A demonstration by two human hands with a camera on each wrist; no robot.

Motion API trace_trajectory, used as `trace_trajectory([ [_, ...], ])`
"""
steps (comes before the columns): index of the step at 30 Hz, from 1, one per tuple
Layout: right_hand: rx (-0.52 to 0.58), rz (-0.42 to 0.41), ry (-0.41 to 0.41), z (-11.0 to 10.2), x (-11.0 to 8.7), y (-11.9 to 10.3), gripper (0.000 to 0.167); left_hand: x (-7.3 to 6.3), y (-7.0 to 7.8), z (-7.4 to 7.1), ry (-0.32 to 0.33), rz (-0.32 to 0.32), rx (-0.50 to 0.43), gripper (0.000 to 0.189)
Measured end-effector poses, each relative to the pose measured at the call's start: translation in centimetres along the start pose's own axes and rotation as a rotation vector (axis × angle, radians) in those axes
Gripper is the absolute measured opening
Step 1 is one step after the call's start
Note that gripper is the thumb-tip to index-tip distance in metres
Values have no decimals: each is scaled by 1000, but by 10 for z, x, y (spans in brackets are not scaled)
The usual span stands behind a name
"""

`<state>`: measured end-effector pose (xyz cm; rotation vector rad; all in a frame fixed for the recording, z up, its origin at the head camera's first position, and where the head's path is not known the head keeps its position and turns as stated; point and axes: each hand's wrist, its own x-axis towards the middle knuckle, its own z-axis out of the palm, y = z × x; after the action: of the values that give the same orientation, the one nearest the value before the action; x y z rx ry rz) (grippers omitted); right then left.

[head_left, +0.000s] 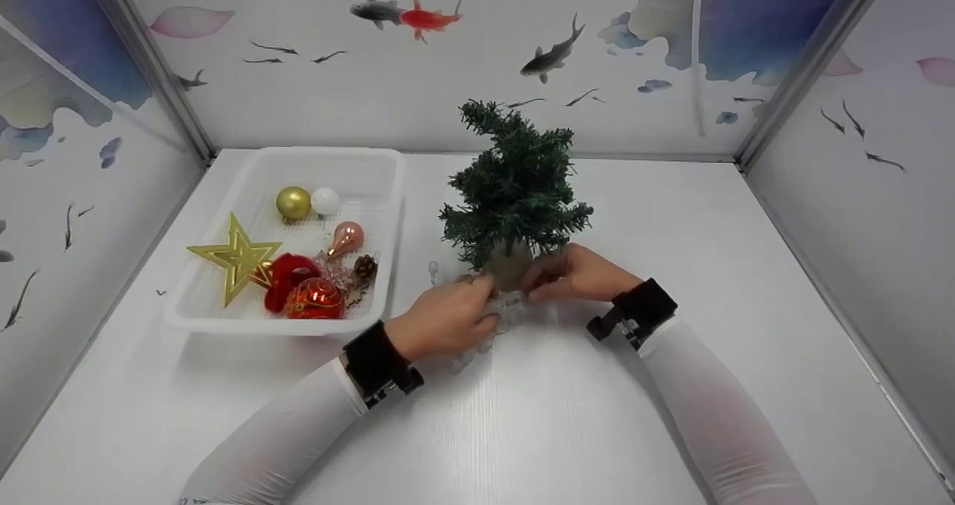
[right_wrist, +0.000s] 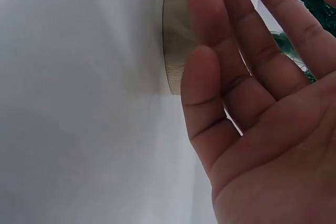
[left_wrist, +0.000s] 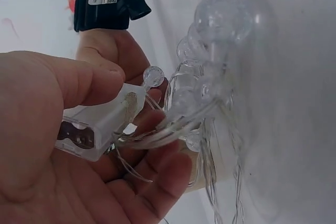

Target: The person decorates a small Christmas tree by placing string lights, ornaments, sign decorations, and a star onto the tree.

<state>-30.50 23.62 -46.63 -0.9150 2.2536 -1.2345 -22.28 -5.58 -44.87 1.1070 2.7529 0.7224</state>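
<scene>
My left hand [head_left: 451,315] grips a small clear-and-white battery box [left_wrist: 100,121], its thumb on top and fingers underneath. Thin wires run from the box to a bunch of clear, round-bulbed string lights [left_wrist: 220,22] lying against the table. Behind stands a small green artificial Christmas tree [head_left: 515,184] on a round wooden base [right_wrist: 177,40]. At the right of this base is my right hand [head_left: 578,274], its fingers lightly bent beside the wood and its palm bare. One clear bulb [left_wrist: 153,76] overlaps the right fingertips in the left wrist view.
A white plastic basket [head_left: 395,214] at the left holds a gold star [head_left: 239,257], a red patterned ball [head_left: 315,298], a gold ball [head_left: 293,203], a white ball [head_left: 325,201], a pink drop ornament [head_left: 348,238] and a pine cone [head_left: 365,268]. Printed panels enclose the white table [head_left: 597,423].
</scene>
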Motion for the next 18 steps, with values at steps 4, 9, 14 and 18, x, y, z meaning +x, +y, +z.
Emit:
trace_trajectory([
  [4, -25, 4, 1, 2, 1, 0, 18, 0, -1, 0, 33, 21, 40, 34],
  [9, -51, 26, 5, 3, 3, -1, 20, 1, 0, -3, 73, 38, 25, 43],
  [14, -61, 24, -5, 5, 5, 0, 27, 1, 2, -5, 92, 25, -30, 37],
  [18, -73, 37, 4, 8, 4, 1, 23, 2, 4, -6, 125, 12, -81, 39],
])
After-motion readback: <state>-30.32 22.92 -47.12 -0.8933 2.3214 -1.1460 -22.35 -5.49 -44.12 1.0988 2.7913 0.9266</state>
